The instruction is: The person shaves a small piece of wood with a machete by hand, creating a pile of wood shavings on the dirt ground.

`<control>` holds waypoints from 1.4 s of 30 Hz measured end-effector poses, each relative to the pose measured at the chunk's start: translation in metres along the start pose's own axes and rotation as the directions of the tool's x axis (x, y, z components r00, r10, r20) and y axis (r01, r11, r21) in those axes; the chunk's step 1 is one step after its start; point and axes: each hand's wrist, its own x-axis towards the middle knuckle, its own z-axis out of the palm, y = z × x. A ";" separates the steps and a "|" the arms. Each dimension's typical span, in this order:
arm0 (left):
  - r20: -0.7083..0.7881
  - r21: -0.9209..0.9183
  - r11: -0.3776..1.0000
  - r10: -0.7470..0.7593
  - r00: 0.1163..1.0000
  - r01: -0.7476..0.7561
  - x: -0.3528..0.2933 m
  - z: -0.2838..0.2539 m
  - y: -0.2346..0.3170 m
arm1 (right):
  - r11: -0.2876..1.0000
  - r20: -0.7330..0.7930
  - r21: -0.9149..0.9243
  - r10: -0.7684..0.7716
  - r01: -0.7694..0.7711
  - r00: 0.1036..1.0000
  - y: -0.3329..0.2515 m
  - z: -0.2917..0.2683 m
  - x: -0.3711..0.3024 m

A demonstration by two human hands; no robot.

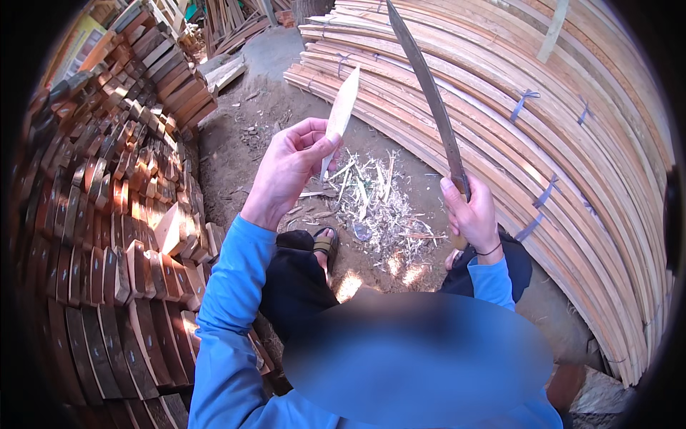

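Between the thumb and fingers of my left hand (296, 161) is a pale, flat piece of wood (344, 100), carved to a point at its upper end and narrow at its lower end. My right hand (471, 211) grips the handle of a machete (431, 86), whose long dark blade points up and away from me. Blade and wood are apart. Below and between my hands, a heap of pale wood shavings (375, 200) lies on the ground by my sandalled foot (326, 244).
Stacked dark wooden blocks (107, 272) rise close along my left side. On the right, long thin planks (529, 136) lie in bundles tied with bluish strips. Loose boards (232, 28) lean at the back, and bare earth (239, 136) shows beyond the shavings.
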 end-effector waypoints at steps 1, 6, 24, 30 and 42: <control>-0.038 0.052 0.999 -0.001 0.999 0.003 0.000 0.002 0.001 | 0.999 0.022 0.040 0.006 -0.007 1.000 -0.006 0.002 0.002; -0.152 0.026 0.998 -0.051 0.987 0.056 -0.021 0.032 0.004 | 0.992 0.050 0.067 -0.111 0.108 0.993 -0.009 0.019 0.003; -0.094 -0.300 0.940 -0.201 0.975 0.165 -0.016 0.056 -0.062 | 0.769 0.278 -0.457 -0.354 0.447 0.893 0.020 0.040 0.039; -0.095 -0.250 0.949 -0.221 0.971 0.192 -0.020 0.057 -0.071 | 0.794 0.199 -0.512 -0.262 0.328 0.944 0.032 0.036 0.045; -0.144 -0.385 0.907 -0.239 0.960 0.168 -0.014 0.054 -0.074 | 0.822 0.220 -0.475 -0.235 0.314 0.947 0.042 0.040 0.039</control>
